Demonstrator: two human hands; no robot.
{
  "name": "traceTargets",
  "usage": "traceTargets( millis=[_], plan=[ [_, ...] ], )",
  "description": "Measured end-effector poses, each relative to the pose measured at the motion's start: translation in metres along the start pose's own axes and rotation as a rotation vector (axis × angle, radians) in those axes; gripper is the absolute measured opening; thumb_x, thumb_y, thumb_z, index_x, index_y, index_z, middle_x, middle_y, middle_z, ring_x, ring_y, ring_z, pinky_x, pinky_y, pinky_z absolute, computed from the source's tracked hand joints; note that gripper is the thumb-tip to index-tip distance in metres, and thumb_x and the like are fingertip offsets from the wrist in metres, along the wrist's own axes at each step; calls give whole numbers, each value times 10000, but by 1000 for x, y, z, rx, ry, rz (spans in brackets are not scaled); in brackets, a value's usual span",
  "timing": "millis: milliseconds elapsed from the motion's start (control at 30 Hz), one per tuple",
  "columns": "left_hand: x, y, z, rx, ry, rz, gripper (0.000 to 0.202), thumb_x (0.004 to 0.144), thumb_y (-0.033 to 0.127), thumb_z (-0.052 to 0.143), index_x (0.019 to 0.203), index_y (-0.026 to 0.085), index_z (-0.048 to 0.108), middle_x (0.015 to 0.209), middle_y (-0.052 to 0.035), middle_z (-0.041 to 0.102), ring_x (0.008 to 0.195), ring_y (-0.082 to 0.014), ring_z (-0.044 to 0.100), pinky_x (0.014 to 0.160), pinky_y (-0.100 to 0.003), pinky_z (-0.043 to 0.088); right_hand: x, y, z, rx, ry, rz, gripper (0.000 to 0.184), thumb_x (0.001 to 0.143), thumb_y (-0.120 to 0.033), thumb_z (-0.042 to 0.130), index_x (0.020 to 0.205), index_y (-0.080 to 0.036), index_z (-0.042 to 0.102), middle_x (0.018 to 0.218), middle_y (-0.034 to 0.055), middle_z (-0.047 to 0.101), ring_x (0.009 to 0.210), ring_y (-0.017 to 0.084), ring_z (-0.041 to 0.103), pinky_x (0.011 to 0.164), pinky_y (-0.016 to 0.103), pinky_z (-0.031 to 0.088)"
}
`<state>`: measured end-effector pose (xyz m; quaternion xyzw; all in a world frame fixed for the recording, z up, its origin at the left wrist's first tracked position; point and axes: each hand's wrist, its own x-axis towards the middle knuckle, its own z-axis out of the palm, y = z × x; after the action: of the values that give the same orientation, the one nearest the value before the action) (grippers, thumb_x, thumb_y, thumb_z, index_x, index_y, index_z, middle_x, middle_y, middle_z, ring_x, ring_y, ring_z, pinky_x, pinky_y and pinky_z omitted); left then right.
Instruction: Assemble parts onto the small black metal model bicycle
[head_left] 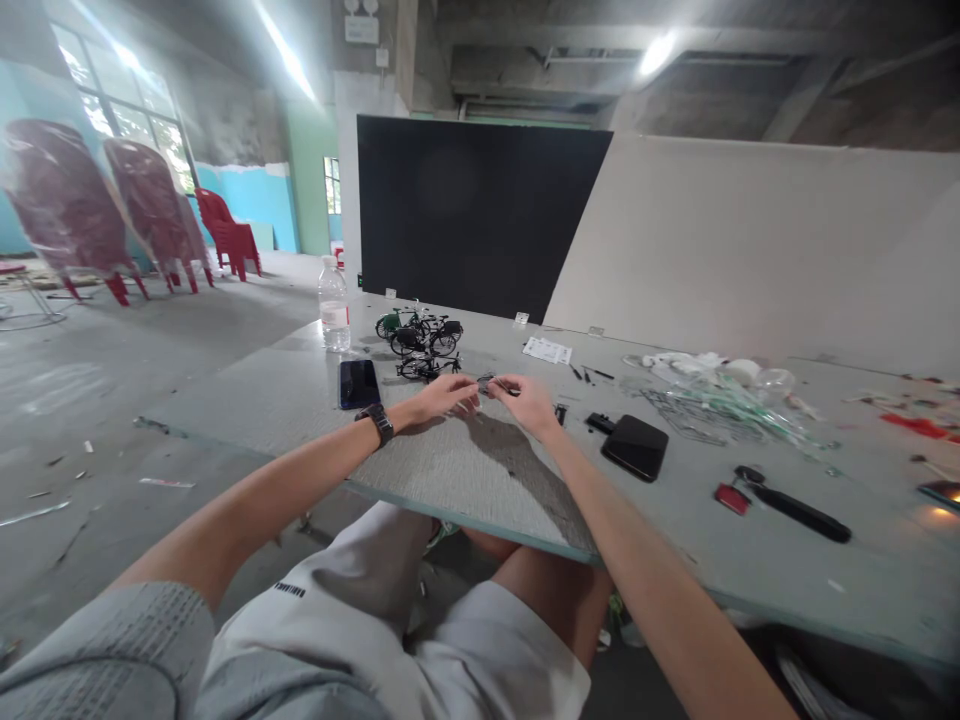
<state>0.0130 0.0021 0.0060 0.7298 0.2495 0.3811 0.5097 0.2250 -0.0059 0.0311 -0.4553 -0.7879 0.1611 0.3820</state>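
My left hand, with a dark watch on its wrist, rests low over the table, fingers curled toward a small dark thin-framed part. My right hand pinches that part between thumb and fingertips. The part is too small and too covered to name. Just beyond my left hand stand several miniature bicycles: a black one nearest, another black one behind it, and one with a green piece at the back. Whether my left fingertips grip the part or only touch it is unclear.
A phone and water bottle stand left. To the right are a black flat case, a dark handled tool, a red item and a heap of plastic bags and sprues. A paper slip lies behind.
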Motion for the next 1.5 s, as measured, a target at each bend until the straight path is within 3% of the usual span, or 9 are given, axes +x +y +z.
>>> traceTargets(
  millis=[133,267,367,567,700,833,1167,1333,1500],
  plan=[
    [-2,5,5,223,-4,52,548,1024,596,305,809,165,567,755,-27,594,668,-124,557,664,-271,473,1,-1,-1,78,23,8,426,893,-594,605,801,-202,744,805,104,761,783,276,698,720,386,504],
    [-6,10,6,451,30,132,501,1061,487,228,708,198,436,654,12,494,586,-114,438,640,-276,386,-1,-4,0,180,27,11,351,869,-542,672,959,-211,748,849,106,769,836,283,725,768,414,547],
    [-4,8,5,544,98,168,413,1065,416,243,740,213,397,659,18,465,593,-127,419,633,-290,351,-4,-9,1,255,39,31,333,864,-519,693,1007,-218,715,863,105,774,857,283,736,797,427,562],
    [0,0,2,713,123,234,306,1064,361,266,844,218,424,716,8,451,610,-157,415,636,-317,327,-4,-13,3,318,51,57,411,823,-613,709,872,-206,682,866,120,774,839,266,730,807,415,562],
    [-1,0,3,779,121,262,337,1081,363,207,863,221,421,711,5,441,587,-158,398,620,-317,318,-4,-11,5,345,36,111,456,800,-643,712,864,-194,660,909,138,780,768,230,704,650,338,527],
    [-1,-2,3,861,128,299,328,1088,318,200,887,210,436,729,-3,466,602,-159,423,633,-313,335,-3,-8,7,372,14,137,490,780,-665,711,850,-184,652,903,140,777,660,182,639,495,267,405],
    [-1,-4,5,1067,120,318,279,1079,237,216,952,188,459,831,-39,513,656,-168,462,685,-322,349,-2,-5,9,424,25,166,529,753,-691,715,836,-171,662,874,129,769,497,95,447,438,246,295],
    [-2,-3,6,1079,114,308,283,1075,258,232,973,181,484,837,-55,527,654,-183,489,668,-330,339,-3,-6,10,409,47,159,517,761,-690,707,835,-180,662,869,120,770,575,138,557,466,250,341],
    [-2,-4,5,1010,188,246,293,1080,325,234,1004,192,484,715,-7,481,636,-188,507,666,-323,339,-4,-10,9,417,31,152,529,739,-703,717,818,-186,637,879,125,773,664,170,619,476,242,364]
  ],
)
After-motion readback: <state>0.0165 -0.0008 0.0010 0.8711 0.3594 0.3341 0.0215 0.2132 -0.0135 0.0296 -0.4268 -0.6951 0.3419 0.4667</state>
